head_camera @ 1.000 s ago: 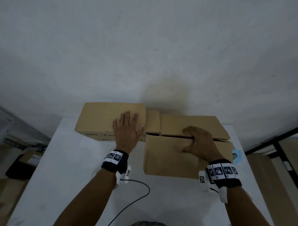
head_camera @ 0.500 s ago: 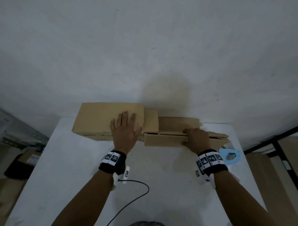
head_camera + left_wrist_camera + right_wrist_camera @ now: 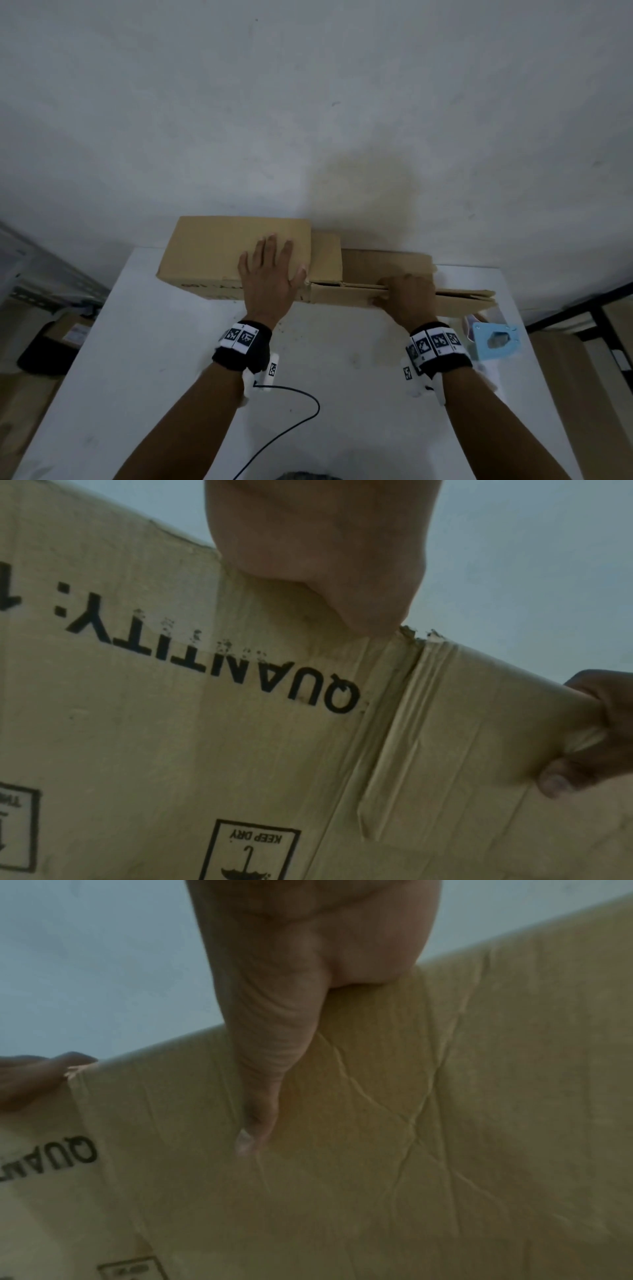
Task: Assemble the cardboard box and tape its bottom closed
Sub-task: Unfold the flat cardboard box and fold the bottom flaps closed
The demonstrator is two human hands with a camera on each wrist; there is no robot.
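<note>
- Where the white worktop (image 3: 171,359) met the wall, the cardboard box (image 3: 219,253) lay on its side toward the left, its printed face reading "QUANTITY:" upside down in the left wrist view.
- On top of the box body, the left hand (image 3: 270,277) lay flat with fingers straight and spread, holding nothing, its thumb by the corner where the flaps began.
- Below that hand, a black cable (image 3: 294,421) curved across the worktop from the left wrist.
- To the right of the box body, the near flap (image 3: 346,296) stood edge-up.
- Over that flap's top edge, the right hand (image 3: 407,298) curled its fingers, thumb pressed on the near face, gripping it.
- At the far right, just beside the flap's end, a light blue tape dispenser (image 3: 496,342) lay on the worktop.
</note>
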